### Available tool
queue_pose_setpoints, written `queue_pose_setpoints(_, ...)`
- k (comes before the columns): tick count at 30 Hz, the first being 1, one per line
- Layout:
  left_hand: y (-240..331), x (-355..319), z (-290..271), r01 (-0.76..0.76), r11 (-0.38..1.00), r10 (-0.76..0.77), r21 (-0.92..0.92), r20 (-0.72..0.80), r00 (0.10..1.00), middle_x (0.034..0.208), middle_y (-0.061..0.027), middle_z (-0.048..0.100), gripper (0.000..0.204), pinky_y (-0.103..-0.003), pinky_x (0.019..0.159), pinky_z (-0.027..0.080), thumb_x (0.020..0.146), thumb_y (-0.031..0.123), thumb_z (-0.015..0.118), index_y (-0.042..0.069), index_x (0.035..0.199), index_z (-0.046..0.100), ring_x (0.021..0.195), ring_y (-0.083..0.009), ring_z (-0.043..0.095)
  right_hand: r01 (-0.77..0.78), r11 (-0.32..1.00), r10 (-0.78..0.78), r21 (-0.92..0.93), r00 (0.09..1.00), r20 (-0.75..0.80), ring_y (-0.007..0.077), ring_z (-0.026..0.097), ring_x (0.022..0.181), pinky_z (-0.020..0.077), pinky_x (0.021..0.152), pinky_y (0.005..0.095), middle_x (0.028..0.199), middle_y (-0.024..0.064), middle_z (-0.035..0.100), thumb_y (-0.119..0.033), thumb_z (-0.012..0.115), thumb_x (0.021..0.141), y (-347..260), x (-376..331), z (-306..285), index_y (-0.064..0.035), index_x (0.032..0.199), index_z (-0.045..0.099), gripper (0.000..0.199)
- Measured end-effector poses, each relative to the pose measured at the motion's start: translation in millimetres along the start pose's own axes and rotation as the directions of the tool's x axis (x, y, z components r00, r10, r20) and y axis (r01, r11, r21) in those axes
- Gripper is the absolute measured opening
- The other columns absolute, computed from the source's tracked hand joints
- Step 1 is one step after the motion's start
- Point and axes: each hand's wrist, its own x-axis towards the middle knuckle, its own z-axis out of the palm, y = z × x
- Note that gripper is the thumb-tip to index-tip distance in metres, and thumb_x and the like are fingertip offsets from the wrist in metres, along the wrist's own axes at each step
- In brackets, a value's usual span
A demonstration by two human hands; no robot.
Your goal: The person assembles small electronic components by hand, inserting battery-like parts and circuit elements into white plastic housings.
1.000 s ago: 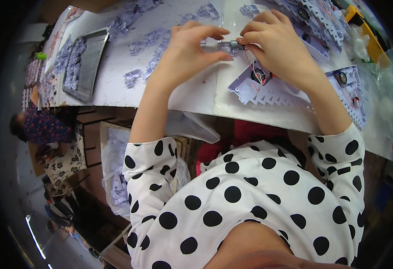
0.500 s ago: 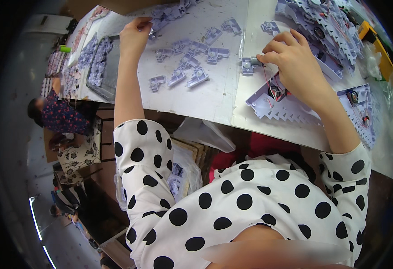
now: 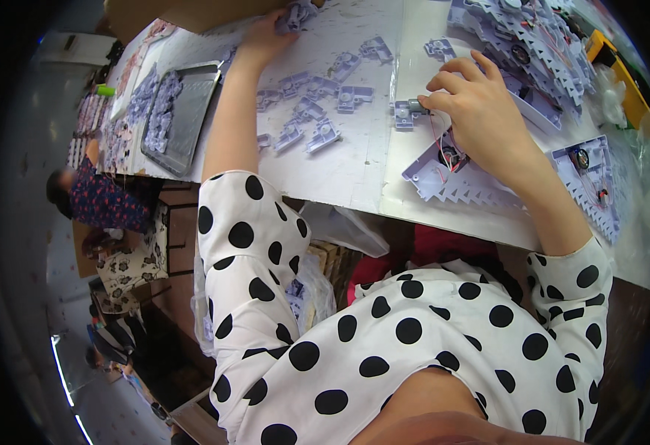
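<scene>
My left hand [image 3: 264,41] is at the far edge of the table, beside a cardboard box. Its fingers curl against lavender plastic brackets [image 3: 300,13] in a heap there; the fingertips are partly hidden. Pinched in my right hand [image 3: 482,107] is a small grey cylindrical motor [image 3: 417,106], which sits at the end of a lavender bracket [image 3: 403,116] on the table. Red and white wires run from it down to a toothed lavender shell [image 3: 451,174] under my wrist. Between my hands lie several loose brackets [image 3: 354,98].
The cardboard box [image 3: 169,16] overhangs the far left. A dark tray [image 3: 195,111] holds more lavender parts. Toothed shells [image 3: 525,52] are stacked at far right, near a yellow-and-black object [image 3: 621,81]. Another wired shell [image 3: 588,174] lies at right. A co-worker [image 3: 106,189] sits at left.
My left hand has moved away and to the right, from the heap's near end to brackets farther along. My right hand stays at the motor. The view has shifted slightly.
</scene>
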Motion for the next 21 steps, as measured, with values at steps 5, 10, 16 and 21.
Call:
queue_pose_setpoints(5,47,-24,-27,-0.016,1.0,0.016,0.025,-0.003,1.0,0.127,-0.0209,0.068,0.064,-0.043,0.103,0.049,0.079,0.04,0.082,0.013,0.134,0.065,0.118,-0.0381,0.064,-0.044,0.998,0.046,-0.046,0.998,0.05,0.0236,0.056,0.122,0.0335,0.117,0.0496,0.109,0.0035,0.07,0.005,0.065,0.076,0,-3,0,-0.0112,0.102,0.078,0.033)
queue_pose_setpoints(10,108,-55,-37,0.159,0.979,-0.17,-0.126,-0.079,0.982,0.112,-0.0148,0.075,0.055,-0.034,0.092,0.054,0.082,0.043,0.084,0.011,0.125,0.072,0.102,-0.0232,0.072,0.006,0.999,-0.006,-0.042,1.0,-0.017,0.0243,0.056,0.122,0.0351,0.116,0.0503,0.108,0.004,0.069,0.001,0.066,0.078,1,-1,3,-0.0111,0.101,0.078,0.028)
queue_pose_setpoints(16,204,-101,-34,0.158,0.773,-0.131,-0.614,0.089,0.987,0.103,-0.0084,0.076,0.036,-0.024,0.082,0.054,0.087,0.025,0.084,0.001,0.111,0.075,0.094,-0.0123,0.071,0.049,0.998,-0.028,0.049,0.932,-0.361,0.0296,0.059,0.107,0.0427,0.103,0.0469,0.107,0.0103,0.066,-0.02,0.076,0.078,8,7,2,-0.0051,0.101,0.065,0.029)
queue_pose_setpoints(21,218,-113,-34,0.193,0.727,-0.15,-0.658,0.122,0.981,0.087,-0.011,0.074,0.05,-0.022,0.064,0.049,0.077,0.04,0.088,0.001,0.106,0.077,0.075,-0.0091,0.066,0.042,0.898,0.135,0.438,0.921,-0.365,0.0321,0.063,0.096,0.0491,0.088,0.0416,0.088,0.0126,0.069,-0.016,0.078,0.076,3,13,5,-0.0044,0.097,0.07,0.025)
